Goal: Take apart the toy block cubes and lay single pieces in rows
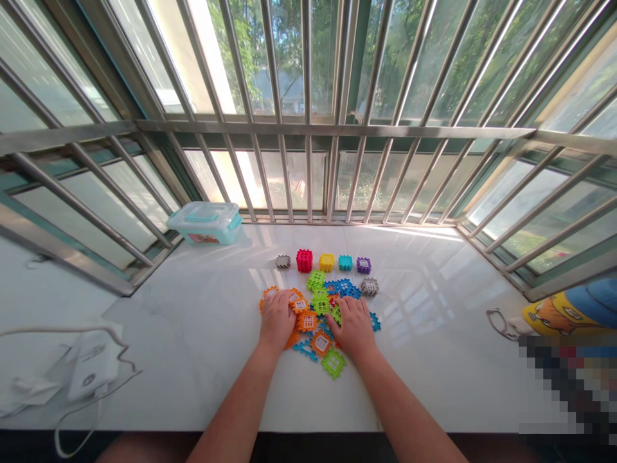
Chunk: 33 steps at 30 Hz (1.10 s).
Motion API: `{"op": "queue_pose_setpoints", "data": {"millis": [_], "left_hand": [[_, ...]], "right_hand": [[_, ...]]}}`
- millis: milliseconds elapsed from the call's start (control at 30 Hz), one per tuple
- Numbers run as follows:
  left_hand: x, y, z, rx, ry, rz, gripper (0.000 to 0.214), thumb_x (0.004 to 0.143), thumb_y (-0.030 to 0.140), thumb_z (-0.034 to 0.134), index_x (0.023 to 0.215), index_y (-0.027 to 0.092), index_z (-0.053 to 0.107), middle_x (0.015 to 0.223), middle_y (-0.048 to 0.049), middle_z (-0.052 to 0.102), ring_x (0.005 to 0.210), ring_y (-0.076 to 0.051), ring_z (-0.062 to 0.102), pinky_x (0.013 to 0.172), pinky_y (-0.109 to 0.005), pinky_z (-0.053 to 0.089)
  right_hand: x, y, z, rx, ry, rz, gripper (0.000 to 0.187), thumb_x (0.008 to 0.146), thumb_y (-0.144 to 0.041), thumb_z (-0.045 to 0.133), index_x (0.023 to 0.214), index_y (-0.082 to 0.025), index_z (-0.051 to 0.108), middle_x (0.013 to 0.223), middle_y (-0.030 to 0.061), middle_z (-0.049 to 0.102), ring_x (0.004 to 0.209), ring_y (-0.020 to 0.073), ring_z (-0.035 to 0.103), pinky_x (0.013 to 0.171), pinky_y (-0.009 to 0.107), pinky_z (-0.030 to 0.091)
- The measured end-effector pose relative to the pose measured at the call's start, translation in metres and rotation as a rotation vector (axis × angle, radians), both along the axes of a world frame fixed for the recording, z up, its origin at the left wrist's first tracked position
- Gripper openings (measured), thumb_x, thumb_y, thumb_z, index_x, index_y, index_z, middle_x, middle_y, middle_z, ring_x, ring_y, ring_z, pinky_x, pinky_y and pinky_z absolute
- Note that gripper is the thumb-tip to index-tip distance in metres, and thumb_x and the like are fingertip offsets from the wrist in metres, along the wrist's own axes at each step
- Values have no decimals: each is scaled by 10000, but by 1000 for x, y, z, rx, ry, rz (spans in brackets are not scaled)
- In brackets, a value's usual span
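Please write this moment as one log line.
left hand: on tiles | right hand: on tiles | cubes: row behind | box: far left

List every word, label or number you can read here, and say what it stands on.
No text can be read.
Box: front label, too blurred.
White device: dark mark, too small.
Cartoon print: a picture, no legible words.
Tiles: window patterns, no writing.

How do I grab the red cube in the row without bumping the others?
Come from above and pinch the red cube by its front and back faces. The grey cube sits to its left and the yellow cube to its right, while front and back look free.
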<state>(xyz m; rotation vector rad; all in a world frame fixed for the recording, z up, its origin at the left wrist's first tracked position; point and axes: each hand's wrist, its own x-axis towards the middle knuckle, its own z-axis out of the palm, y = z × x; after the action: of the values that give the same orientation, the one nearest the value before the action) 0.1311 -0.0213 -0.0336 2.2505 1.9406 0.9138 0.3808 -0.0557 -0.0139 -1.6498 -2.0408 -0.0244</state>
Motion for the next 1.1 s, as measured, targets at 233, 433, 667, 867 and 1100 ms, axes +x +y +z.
{"op": "queue_pose_setpoints", "data": {"millis": [233,433,667,867,1100], "left_hand": [[1,-4,6,54,-78,82,383,898,147,566,1269,219,627,1366,-122,686,1316,-310,597,1231,-545,357],[5,-5,10,49,-25,212,150,925,190,555,1001,218,682,1313,-134,704,1273,-327,603,1200,-577,351],[-2,-9,26,49,13,205,196,996,270,500,975,214,687,1362,-131,700,1280,-320,608,1180,-551,378],[-28,-34,18,26,12,298,437,1012,475,519,1297,176,661,1450,-187,628,1351,-347,561,1161,-526,421],[-18,-41,-16,-57,107,145,785,968,652,548,1578,165,466,1700,-218,348,1543,-431,340,1234,-635,308]], "right_hand": [[1,0,-1,2,6,4,390,1026,-529,566,1283,-247,649,1282,128,680,1241,321,588,1245,541,262],[1,0,-3,19,4,3,455,1034,-577,538,1316,-233,638,1306,138,670,1269,319,576,1244,538,272],[18,0,10,175,65,-38,468,1079,-509,445,1395,-205,608,1429,160,613,1390,307,504,1275,545,232],[63,34,-1,102,206,-410,760,1074,-609,332,1578,-43,393,1627,302,396,1549,395,331,1237,601,294],[56,44,-17,-100,117,-93,729,1078,-631,350,1654,-184,358,1700,187,360,1582,361,311,1261,623,254]]}}
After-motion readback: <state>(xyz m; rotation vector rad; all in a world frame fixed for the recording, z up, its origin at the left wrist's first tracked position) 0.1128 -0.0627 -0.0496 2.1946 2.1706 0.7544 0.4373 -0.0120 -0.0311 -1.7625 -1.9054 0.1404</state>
